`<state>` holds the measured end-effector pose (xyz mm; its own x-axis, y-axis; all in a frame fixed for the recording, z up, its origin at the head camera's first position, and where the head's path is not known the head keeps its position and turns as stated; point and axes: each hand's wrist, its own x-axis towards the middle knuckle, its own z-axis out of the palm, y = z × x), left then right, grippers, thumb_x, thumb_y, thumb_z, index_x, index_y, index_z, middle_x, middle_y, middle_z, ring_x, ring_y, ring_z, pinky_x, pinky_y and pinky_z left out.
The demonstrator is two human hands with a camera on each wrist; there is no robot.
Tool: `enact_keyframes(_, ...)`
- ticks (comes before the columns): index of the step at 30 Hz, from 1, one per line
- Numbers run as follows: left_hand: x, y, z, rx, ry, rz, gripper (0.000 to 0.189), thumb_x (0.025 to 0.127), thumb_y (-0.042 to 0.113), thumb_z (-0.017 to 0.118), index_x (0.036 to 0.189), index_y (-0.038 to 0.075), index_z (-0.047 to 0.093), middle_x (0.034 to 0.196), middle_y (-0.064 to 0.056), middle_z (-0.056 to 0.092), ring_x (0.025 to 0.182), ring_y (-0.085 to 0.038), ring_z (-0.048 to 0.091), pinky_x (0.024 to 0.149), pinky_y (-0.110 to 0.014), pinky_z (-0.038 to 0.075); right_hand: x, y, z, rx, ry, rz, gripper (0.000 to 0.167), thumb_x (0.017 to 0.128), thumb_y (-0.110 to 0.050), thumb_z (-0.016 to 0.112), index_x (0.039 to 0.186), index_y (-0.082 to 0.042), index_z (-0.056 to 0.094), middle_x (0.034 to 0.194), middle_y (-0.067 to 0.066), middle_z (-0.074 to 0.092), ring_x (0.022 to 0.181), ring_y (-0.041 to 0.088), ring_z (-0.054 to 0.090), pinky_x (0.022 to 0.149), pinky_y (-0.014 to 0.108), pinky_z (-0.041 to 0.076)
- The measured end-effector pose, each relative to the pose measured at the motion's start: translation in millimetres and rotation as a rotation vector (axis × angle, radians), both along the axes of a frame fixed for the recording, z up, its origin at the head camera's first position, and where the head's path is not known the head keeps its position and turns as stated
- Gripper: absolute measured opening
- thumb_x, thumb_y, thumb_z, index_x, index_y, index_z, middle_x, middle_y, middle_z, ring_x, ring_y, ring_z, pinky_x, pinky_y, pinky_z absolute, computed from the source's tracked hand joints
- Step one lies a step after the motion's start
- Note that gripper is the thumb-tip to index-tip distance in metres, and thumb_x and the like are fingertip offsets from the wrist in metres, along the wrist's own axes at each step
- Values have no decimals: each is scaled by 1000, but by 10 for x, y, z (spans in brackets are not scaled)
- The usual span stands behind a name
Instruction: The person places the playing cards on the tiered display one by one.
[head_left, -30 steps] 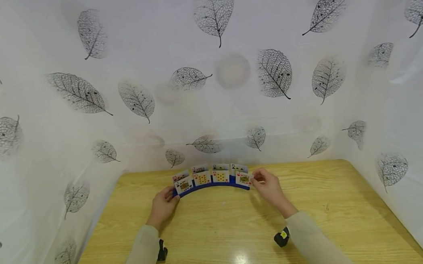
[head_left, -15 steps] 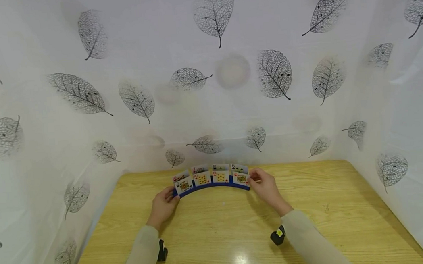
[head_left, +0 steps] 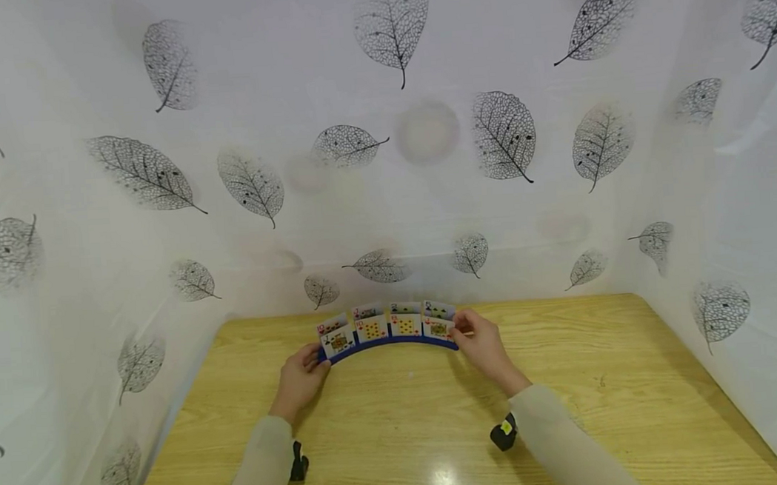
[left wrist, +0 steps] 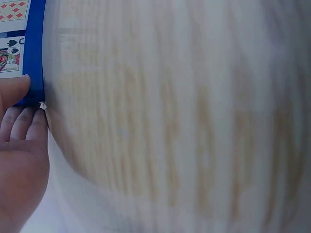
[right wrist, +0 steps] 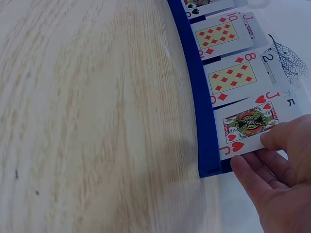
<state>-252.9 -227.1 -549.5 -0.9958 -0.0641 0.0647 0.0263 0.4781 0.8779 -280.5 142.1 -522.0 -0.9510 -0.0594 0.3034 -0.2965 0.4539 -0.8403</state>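
A curved blue card holder (head_left: 391,340) stands on the table with two rows of playing cards upright in it. My left hand (head_left: 300,381) grips its left end, the thumb on the front in the left wrist view, by the jack of spades (left wrist: 9,57). At the other end my right hand (head_left: 484,344) pinches the jack of hearts (right wrist: 250,119) by its right edge, thumb on the face. That card's lower edge is at the holder's front row. Beside it stand the eight of diamonds (right wrist: 232,77) and the ten of diamonds (right wrist: 216,38).
Behind the front cards, a back row shows a two (head_left: 405,307) and a five (head_left: 439,308), among others. The wooden table (head_left: 399,420) extends toward me. A white leaf-patterned curtain (head_left: 386,205) surrounds its back and sides. Black wrist devices (head_left: 503,433) sit under the sleeves.
My right hand has moved left with the jack of hearts, bringing it nearer the eight of diamonds and lower against the holder. The left hand has stayed at the holder's left end.
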Motion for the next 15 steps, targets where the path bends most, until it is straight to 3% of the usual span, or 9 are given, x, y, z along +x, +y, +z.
enact_keyframes(6, -5, -1, -5, 3, 0, -4, 44, 101, -1, 64, 144, -11, 55, 142, -37, 59, 134, -49, 60, 113, -52, 53, 4, -17, -3, 9, -13, -15, 8, 96, 0, 71, 103, -2, 67, 100, 15, 74, 97, 32, 73, 81, 33, 67)
enact_keyframes(15, -19, 0, -20, 2, -1, 5, 46, 100, -2, 66, 144, -10, 56, 142, -36, 60, 134, -49, 60, 112, -51, 53, 4, -37, -17, 30, -37, -51, 9, 96, -2, 73, 103, -3, 69, 100, 14, 74, 95, 28, 71, 78, 26, 63)
